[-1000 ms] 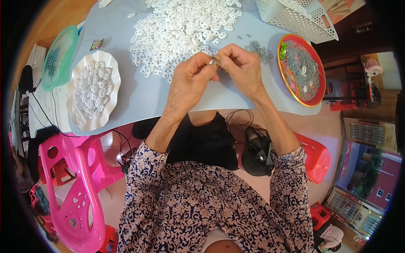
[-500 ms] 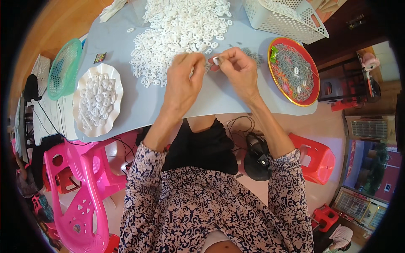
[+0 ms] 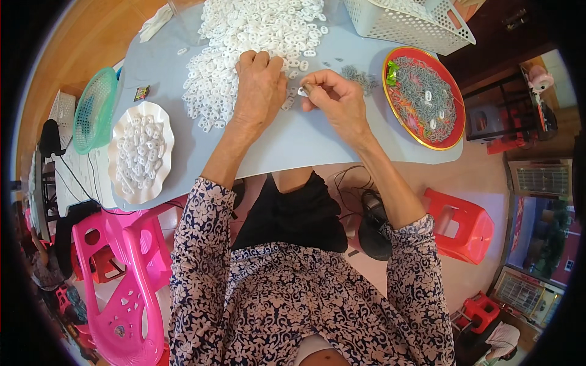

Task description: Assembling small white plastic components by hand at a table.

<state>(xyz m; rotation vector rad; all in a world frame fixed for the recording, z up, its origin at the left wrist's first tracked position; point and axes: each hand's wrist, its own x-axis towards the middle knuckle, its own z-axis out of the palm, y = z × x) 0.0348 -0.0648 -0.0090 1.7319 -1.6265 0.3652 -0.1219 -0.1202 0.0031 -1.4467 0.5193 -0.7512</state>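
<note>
A large pile of small white oval plastic pieces with holes (image 3: pixel 210 67) covers the far middle of the grey table. My left hand (image 3: pixel 259 91) rests at the pile's near right edge, its fingers curled with the tips hidden beneath. Whatever it may hold is out of sight. Slightly to the right, my right hand (image 3: pixel 339 104) is closed, pinching one white oval piece (image 3: pixel 302 91) between thumb and fingers just above the table. Beyond that hand lies a small heap of thin grey pieces (image 3: pixel 359 78). A few loose white pieces lie between the hands.
At left stands a scalloped white dish (image 3: pixel 166 155) of white pieces, near a green basket (image 3: pixel 85 137). On the right is a red, gold-rimmed tray (image 3: pixel 453 135) of thin grey pieces. A white perforated basket (image 3: pixel 421 38) stands behind it. A pink chair (image 3: pixel 131 305) and red stool (image 3: pixel 473 229) flank me.
My left hand has moved up onto the pile, away from the right hand. The right hand still pinches the white piece, shifted slightly left. The whole view has tilted a little.
</note>
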